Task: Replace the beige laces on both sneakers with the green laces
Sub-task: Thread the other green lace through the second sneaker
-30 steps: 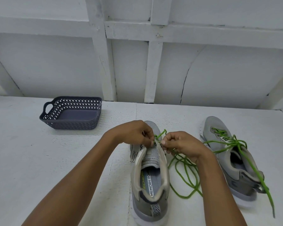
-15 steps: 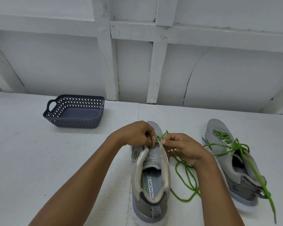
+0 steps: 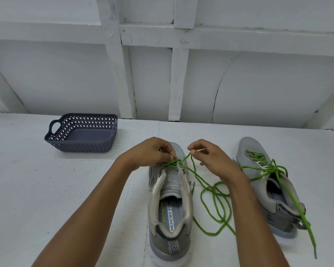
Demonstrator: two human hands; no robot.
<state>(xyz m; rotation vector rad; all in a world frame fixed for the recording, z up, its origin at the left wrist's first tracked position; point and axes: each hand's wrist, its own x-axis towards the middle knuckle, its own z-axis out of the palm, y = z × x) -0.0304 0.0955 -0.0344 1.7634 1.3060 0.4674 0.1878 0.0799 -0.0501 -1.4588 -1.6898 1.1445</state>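
The white counter (image 3: 46, 189) runs along a plank wall. The right hand (image 3: 210, 157) has drawn apart from the left hand (image 3: 152, 153), its grip pinching the green lace (image 3: 184, 158) near the tip and pulling it up from the near sneaker (image 3: 170, 209) (another eyelet threaded, I judge). The left grip pinches the lace at the eyelets.

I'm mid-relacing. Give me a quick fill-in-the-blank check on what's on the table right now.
1. The cord lace pinched by the left hand and right hand is ___ in colour.
2. The dark perforated plastic basket stands on the ___ side of the white table.
3. The already laced grey mesh sneaker lies beside the ___ forearm.
Missing words: green; left; right.
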